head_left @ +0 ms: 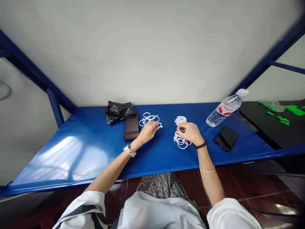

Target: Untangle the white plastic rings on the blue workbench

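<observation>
Thin white plastic rings with small tabs lie in two groups on a blue table (100,171). My left hand (147,132) is over the left group of rings (147,114), its fingers pinched together at a ring near the fingertips. My right hand (192,133) hovers by the right rings, thumb and forefinger curled into a pinch; whatever lies between the tips is too small to make out. A tight stack of rings (181,119) sits behind this hand, and a looser pile of rings (182,144) in front of it.
Beside my left hand lie a phone with a lit screen (131,128) and a crumpled black plastic bag (116,111). To the right are a water bottle (224,108) and a dark phone (226,139). Green pieces (295,110) rest on a black surface farther right. A wall (147,63) bounds the back.
</observation>
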A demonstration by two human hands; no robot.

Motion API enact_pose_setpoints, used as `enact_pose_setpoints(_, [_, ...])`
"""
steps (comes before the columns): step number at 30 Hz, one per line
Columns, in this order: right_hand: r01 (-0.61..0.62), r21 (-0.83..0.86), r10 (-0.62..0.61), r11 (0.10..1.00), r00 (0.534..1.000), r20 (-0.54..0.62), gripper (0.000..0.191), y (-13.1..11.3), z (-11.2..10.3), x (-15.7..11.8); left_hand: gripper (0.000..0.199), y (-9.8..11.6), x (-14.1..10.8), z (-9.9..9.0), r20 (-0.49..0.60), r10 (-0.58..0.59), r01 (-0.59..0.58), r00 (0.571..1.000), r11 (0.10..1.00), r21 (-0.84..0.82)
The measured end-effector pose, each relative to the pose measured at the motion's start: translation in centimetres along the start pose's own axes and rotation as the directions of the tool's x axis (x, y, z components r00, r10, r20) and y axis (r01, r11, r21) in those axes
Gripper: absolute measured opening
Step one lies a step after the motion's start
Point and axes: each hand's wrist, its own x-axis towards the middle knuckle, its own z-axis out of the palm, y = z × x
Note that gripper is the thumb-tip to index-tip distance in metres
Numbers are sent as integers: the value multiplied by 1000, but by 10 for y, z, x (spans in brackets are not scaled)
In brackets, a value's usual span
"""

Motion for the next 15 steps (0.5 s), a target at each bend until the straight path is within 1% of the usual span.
enact_pose_setpoints(1, [41, 52, -39, 998, 999, -33, 16, -2, 2, 1, 17, 4, 0, 0, 18, -8, 10, 1000, 998, -63])
enact_pose_setpoints(3, [135, 178, -126, 975, 990, -61, 17, -6, 7, 2, 20, 13, -1, -1, 109, -30, 48, 994, 986, -161])
enact_pose_setpoints(5, [196, 311, -194, 930, 980, -35, 21, -10, 14, 4, 26, 21, -2, -1, 214, -54, 110, 975, 959, -262])
enact_pose_setpoints(7, [209, 420, -222, 883, 975, -19, 25, -13, 19, 5, 33, 26, -4, 0, 283, -61, 159, 957, 929, -335])
enact_pose_setpoints(9, [165, 510, -202, 844, 979, 17, 30, -17, 23, 6, 40, 28, -6, 2, 321, -69, 192, 945, 909, -371])
enact_pose_setpoints(11, [79, 590, -165, 803, 982, 93, 38, -19, 25, 5, 45, 29, -7, 4, 351, -83, 218, 933, 905, -364])
enact_pose_setpoints(13, [2, 659, -150, 752, 974, 167, 43, -22, 26, 5, 49, 28, -8, 6, 386, -94, 235, 918, 912, -336])
enact_pose_setpoints(15, [-43, 709, -159, 704, 963, 217, 46, -24, 25, 4, 53, 29, -9, 7, 418, -97, 253, 903, 907, -337])
